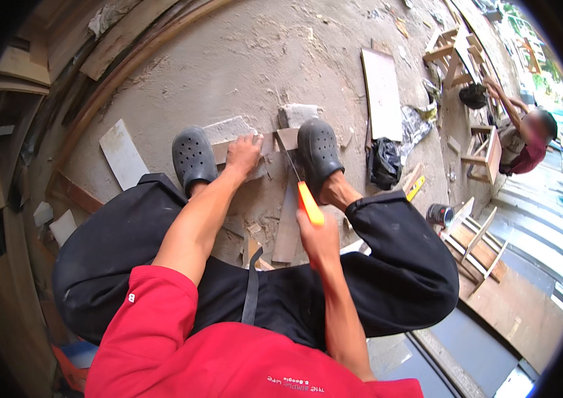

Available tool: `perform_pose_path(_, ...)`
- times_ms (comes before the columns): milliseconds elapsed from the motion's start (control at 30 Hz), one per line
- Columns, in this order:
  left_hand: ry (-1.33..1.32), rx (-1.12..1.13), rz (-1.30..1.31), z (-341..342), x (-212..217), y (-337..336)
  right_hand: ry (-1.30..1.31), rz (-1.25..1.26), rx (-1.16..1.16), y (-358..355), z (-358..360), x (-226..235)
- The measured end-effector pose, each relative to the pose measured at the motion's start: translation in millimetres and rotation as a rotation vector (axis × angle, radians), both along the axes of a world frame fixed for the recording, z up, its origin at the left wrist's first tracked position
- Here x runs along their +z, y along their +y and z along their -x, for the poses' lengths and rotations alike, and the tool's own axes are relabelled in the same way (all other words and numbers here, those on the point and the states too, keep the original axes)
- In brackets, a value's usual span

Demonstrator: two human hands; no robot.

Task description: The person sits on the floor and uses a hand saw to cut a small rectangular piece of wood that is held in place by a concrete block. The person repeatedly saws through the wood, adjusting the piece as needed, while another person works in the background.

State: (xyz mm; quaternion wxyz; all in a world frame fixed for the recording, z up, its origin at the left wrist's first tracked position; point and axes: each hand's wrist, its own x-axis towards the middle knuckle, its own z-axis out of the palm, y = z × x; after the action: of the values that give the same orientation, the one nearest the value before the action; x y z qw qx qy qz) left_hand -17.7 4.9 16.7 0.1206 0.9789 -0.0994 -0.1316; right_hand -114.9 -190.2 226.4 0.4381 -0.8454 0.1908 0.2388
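My right hand (319,237) is closed round the orange and yellow handle of a handsaw (307,201). The saw's narrow blade (288,156) slants up and away to the left, its far end against a short wooden plank (268,143). That plank lies crosswise between my two grey clogs. With fingers bent over it, my left hand (244,152) presses the plank down, left of the blade. Pale grey blocks (230,129) lie by the plank, and another block (300,115) is just behind it. A longer strip of wood (287,229) lies below the blade.
My clogs (194,156) flank the work closely. A white board (381,93), a black plastic bag (385,162) and a can (440,214) are to the right. Wooden frames (477,242) stand farther out, near another person (527,136). Boards (122,154) lie left.
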Motion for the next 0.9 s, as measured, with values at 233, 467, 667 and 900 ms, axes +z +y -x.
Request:
perform_pose_path(233,0.034,0.022,-0.029,2,9,4,-0.001,0.091,0.099,14,-1,48)
perform_pose_path(467,0.023,-0.001,-0.007,-8,18,-2,0.068,0.006,-0.064,8,-38,-12)
perform_pose_path(667,0.033,0.024,-0.011,-3,14,1,-0.038,0.071,0.114,13,-6,49)
perform_pose_path(900,0.06,0.02,-0.003,-1,9,1,0.047,0.037,0.026,19,-44,-11)
